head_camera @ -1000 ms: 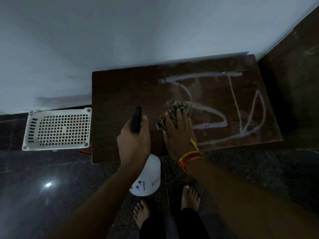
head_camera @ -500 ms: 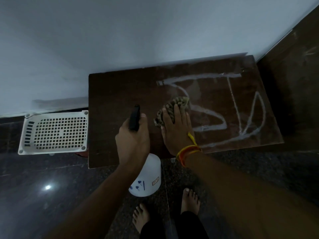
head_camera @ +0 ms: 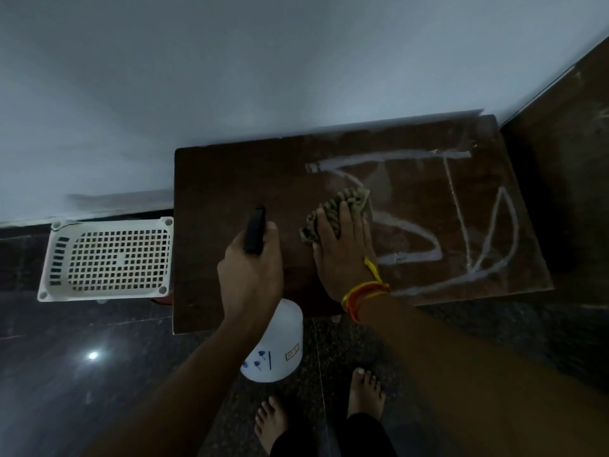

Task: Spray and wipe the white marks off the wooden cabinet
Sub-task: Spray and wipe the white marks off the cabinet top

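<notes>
- Head view: right hand (head_camera: 342, 255) lies flat, fingers straight, pressing a crumpled olive-green knobbly cloth (head_camera: 339, 211) onto the dark brown wooden cabinet top (head_camera: 230, 179).
- Left hand (head_camera: 252, 275) is wrapped round the black trigger head (head_camera: 255, 230) of a white plastic spray bottle (head_camera: 280, 344); the bottle body hangs below the hand, over the cabinet's near edge.
- White chalky marks (head_camera: 412, 252) sit on the right half of the top: a long bar near the back edge, curved strokes, a thin upright line, an arc at far right. Cloth is at their left end, touching the nearest stroke.
- Step, by my read: wiping. Most marks remain, so early in the job.
- Next move likely needs firm strokes rightward across the lines, re-spraying where they stay dry.
- Beside the cabinet's left side: white perforated plastic basket (head_camera: 108, 258) on the dark glossy tiled floor (head_camera: 66, 374).
</notes>
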